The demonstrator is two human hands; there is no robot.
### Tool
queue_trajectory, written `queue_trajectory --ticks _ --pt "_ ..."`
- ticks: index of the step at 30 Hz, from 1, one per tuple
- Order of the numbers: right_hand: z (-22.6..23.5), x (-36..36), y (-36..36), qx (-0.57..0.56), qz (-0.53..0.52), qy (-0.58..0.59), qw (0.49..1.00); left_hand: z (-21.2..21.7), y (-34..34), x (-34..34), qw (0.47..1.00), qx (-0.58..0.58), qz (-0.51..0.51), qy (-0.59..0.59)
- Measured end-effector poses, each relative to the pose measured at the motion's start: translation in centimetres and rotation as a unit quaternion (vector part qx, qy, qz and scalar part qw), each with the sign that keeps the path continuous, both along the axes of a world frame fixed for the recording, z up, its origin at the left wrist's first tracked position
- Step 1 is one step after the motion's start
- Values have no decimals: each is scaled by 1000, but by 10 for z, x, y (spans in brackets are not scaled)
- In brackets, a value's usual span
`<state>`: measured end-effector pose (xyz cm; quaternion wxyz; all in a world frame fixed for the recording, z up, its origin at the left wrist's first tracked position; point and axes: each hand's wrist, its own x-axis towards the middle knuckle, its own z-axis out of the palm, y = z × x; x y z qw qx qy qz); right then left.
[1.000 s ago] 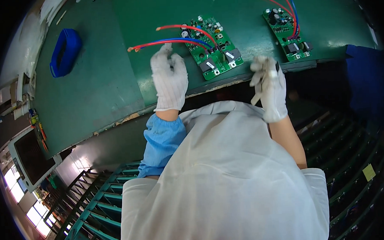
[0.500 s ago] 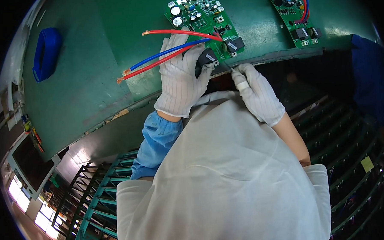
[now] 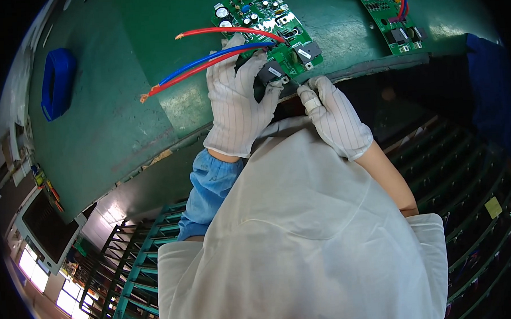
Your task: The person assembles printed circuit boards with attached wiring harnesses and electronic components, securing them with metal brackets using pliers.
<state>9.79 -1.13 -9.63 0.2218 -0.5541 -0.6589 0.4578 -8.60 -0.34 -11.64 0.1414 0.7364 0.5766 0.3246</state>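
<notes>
Under my left hand [image 3: 233, 112], in a striped white glove, lies a green circuit board [image 3: 261, 22]. The thumb and fingers grip its near-left edge around a black block-shaped component [image 3: 271, 72]. Two red wires and a blue wire [image 3: 203, 62] rise from the board and stretch left over that hand, their bare copper ends free. My right hand [image 3: 336, 119], also gloved, is closed with thumb and fingers pinched at the board's near edge. A thin dark pointed tool [image 3: 294, 81] sticks out of the pinch toward the board; its kind is unclear and most of it is hidden.
A second green board [image 3: 383, 17] with red and blue wires lies to the right on the green tabletop [image 3: 116, 108]. Far left sits a blue loop-shaped object [image 3: 58, 82]. Racks [image 3: 132, 273] stand below the bench at left, with more slatted racking [image 3: 470, 235] at right.
The whole view has shifted slightly, so the boards appear higher. My right hand has edged left, closer to the board. My left hand keeps its grip.
</notes>
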Motion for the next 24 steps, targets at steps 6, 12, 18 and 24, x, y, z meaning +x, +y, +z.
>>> queue_trajectory --ticks 6,12,18,24 --pt "0 -1 0 -87 -38 76 993 4 0 1 999 -3 -1 42" --pt "11 -2 -1 -179 -62 91 978 16 -1 4 999 10 5 45" --pt "-1 5 1 -95 -9 42 995 9 1 -1 999 22 -5 28" --pt "1 10 4 -97 -13 67 993 15 3 5 1000 14 -1 10"
